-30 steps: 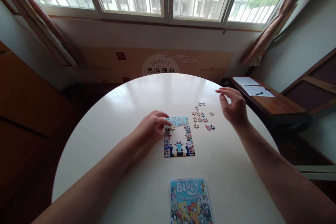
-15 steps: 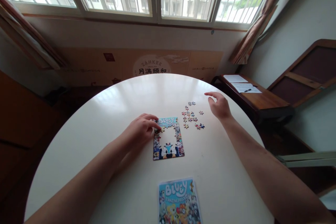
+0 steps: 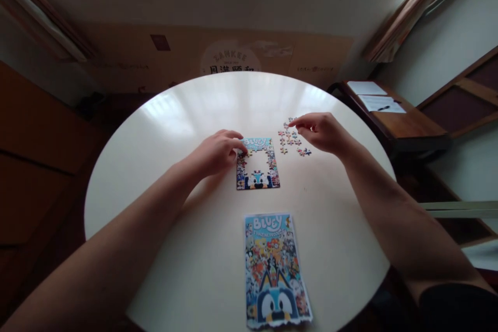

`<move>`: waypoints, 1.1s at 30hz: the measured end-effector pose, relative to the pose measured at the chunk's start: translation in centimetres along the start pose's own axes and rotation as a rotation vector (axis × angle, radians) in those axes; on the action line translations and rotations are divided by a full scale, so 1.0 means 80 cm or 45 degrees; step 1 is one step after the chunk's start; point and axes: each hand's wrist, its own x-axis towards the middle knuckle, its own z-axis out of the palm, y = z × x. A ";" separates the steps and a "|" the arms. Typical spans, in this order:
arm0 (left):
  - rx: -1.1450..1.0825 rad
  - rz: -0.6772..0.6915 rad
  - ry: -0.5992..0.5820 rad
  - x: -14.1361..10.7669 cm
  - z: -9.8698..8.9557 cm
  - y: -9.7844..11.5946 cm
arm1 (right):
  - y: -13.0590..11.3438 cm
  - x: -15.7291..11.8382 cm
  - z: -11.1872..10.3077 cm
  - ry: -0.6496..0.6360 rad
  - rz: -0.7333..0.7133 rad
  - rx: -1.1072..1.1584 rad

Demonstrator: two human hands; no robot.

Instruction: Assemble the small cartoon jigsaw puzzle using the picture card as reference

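Observation:
A partly assembled jigsaw puzzle (image 3: 259, 181) lies flat on the white round table, with an open gap in its middle. My left hand (image 3: 223, 151) rests at the puzzle's upper left edge, fingers apart and fingertips on its border. Several loose pieces (image 3: 290, 140) are scattered to the right of the puzzle. Over the upper right of these pieces is my right hand (image 3: 321, 130), its index finger extended down to them and the other fingers bent; whether a piece is under the fingertip is too small to tell. Nearer me lies a printed reference picture (image 3: 274, 270) with a torn lower edge.
The white table (image 3: 187, 109) has a curved edge all round. A wooden side table (image 3: 424, 122) holding papers (image 3: 379, 104) and a pen stands beyond it on the right. Printed cardboard (image 3: 272, 57) leans under the window.
My right hand has moved left onto the loose pieces. My left hand stays on the puzzle's edge. The view has tilted down, showing more of the reference picture.

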 end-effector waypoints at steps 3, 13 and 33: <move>0.009 0.018 -0.034 0.000 -0.002 0.006 | 0.002 -0.002 0.001 -0.033 0.015 -0.009; 0.012 0.091 -0.037 -0.003 -0.002 0.008 | 0.014 -0.004 -0.002 -0.050 0.094 -0.043; 0.034 0.092 -0.093 -0.003 -0.007 -0.001 | 0.006 0.005 -0.002 -0.401 0.388 -0.174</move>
